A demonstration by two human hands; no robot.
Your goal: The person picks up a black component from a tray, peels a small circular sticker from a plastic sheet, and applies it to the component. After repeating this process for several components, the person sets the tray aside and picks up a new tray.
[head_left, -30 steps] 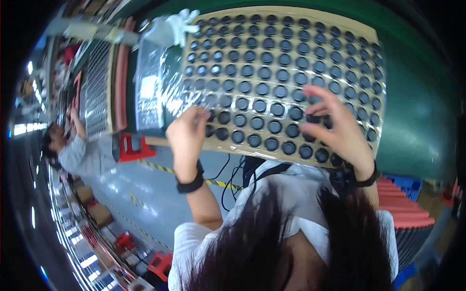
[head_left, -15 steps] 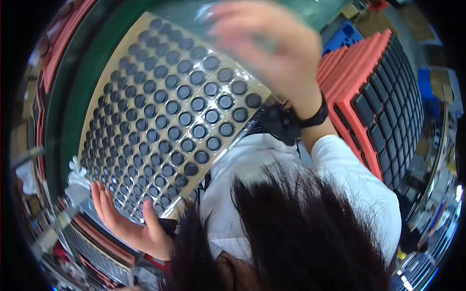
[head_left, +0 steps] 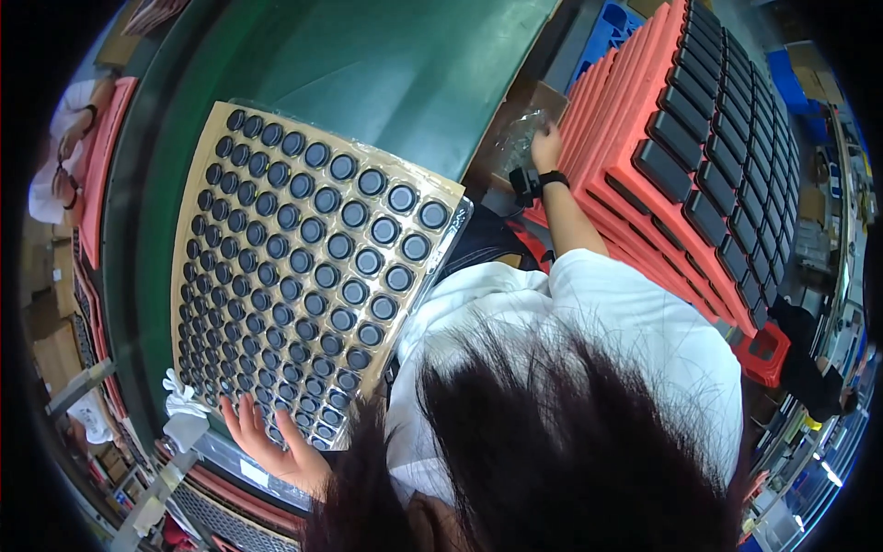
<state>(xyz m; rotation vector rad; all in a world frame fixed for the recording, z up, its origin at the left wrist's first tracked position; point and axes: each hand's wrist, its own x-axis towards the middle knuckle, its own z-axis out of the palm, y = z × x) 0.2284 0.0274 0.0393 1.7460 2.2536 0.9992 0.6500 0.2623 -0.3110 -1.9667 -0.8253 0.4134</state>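
Observation:
A tan tray [head_left: 354, 147] holding rows of round black caps lies on the green work surface. My left hand [head_left: 276, 451] is at the tray's near left corner, fingers stretched and apart, with nothing in it. Out to the right, past the tray's far right corner, my right hand [head_left: 547, 152] has its fingers closed at crumpled clear plastic film [head_left: 522, 136], over an open cardboard box [head_left: 550, 99]. Its fingertips are partly hidden. A dark band with a small black device [head_left: 526, 184] sits on the right wrist.
Beside my right arm stands a tall stack of red foam trays [head_left: 635, 147], the top one bearing black rectangular pieces [head_left: 708, 198]. A white clamp-like fitting [head_left: 184, 405] stands by the tray's left corner. Another person's hands [head_left: 69, 161] are at the far left.
My right hand has swung from above the tray to the box on the right, with the clear film. The left hand stays by the tray's corner, still open. The view has shifted.

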